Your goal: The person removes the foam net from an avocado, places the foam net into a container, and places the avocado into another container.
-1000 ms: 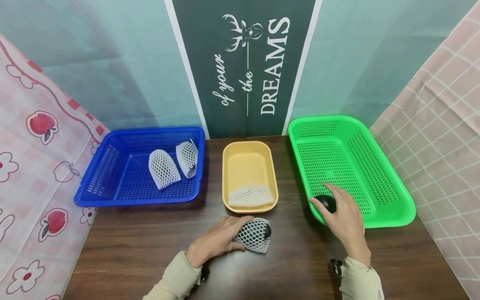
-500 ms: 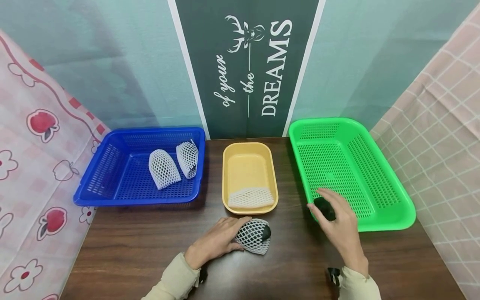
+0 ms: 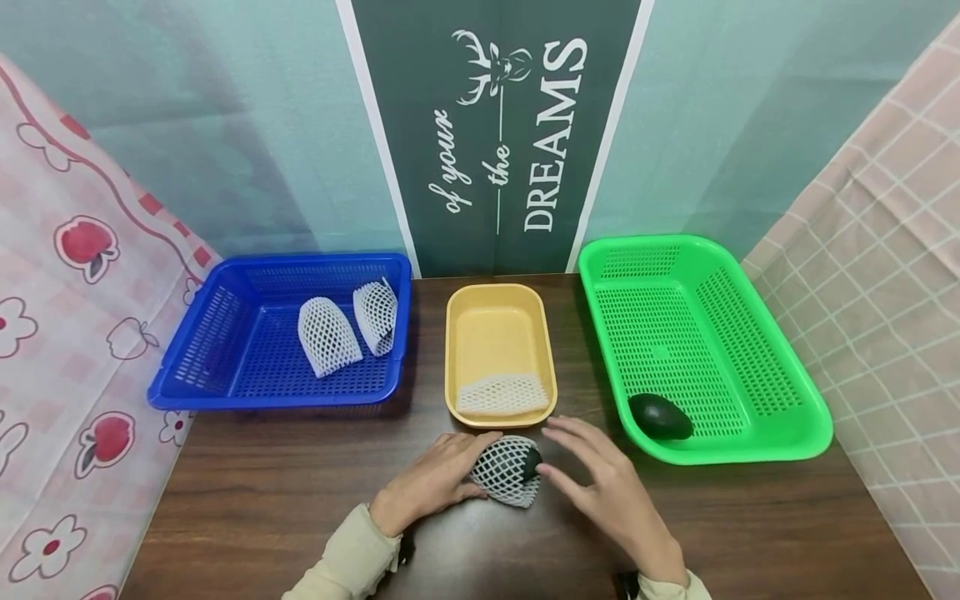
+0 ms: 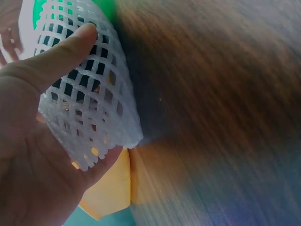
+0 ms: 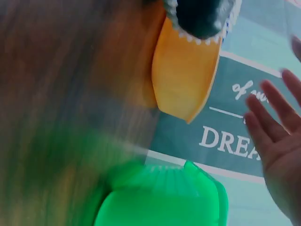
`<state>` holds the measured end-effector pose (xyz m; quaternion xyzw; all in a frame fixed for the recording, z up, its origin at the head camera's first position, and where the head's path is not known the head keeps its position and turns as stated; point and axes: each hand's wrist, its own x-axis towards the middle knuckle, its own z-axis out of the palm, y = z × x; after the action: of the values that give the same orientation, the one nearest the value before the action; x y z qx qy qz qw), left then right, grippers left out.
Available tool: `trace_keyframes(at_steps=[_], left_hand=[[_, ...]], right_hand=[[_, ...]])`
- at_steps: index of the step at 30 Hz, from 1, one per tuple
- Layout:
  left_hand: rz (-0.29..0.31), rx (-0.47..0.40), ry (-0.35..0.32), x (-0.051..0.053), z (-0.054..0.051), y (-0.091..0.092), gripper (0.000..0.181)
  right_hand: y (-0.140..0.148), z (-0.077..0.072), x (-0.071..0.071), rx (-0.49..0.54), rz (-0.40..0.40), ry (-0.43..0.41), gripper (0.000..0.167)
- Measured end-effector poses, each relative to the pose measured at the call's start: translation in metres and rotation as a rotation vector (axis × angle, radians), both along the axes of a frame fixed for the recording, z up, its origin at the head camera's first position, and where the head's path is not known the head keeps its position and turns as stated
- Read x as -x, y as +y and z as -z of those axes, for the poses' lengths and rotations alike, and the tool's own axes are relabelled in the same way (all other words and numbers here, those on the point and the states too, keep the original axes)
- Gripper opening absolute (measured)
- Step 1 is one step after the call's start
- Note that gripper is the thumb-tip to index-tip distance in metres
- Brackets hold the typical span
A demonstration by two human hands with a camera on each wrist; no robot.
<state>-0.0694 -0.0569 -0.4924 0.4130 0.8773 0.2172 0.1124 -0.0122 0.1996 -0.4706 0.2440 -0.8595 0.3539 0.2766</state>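
Note:
My left hand grips a white foam net sleeve just above or on the table, thumb on one side and fingers on the other. A dark avocado sits inside the sleeve, its end showing at the opening. The left wrist view shows the thumb pressing on the netting. To the right, my right hand has its fingers spread and holds nothing; its thumb is close to the avocado's end, and contact cannot be told. A second dark avocado lies in the near left corner of the green basket.
A blue basket at the left holds two white foam net sleeves. Between the baskets stands a yellow tray with a flat foam net in its near end. Curtains with printed patterns stand behind and at both sides of the wooden table.
My right hand has let go of the second avocado in the green basket and moved left to beside the netted one. The left hand has stayed in place.

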Motion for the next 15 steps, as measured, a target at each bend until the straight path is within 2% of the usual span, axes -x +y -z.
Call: trace_keyframes(at_steps=[3,5,11,15], left_hand=[[0.001,-0.002,-0.003,0.000,0.000,0.000,0.081],[0.001,-0.007,-0.004,0.001,0.000,0.000,0.080],[-0.001,-0.026,-0.003,0.000,0.001,-0.002,0.078],[-0.008,-0.043,-0.011,0.000,0.002,-0.002,0.076]], right_hand=[[-0.003,0.005,-0.006,-0.118,0.054,-0.160,0.047],[-0.004,0.009,-0.007,-0.156,0.082,-0.258,0.051],[-0.004,0.018,-0.008,-0.137,0.090,-0.501,0.052],[-0.007,0.022,-0.007,-0.115,0.068,-0.604,0.053]])
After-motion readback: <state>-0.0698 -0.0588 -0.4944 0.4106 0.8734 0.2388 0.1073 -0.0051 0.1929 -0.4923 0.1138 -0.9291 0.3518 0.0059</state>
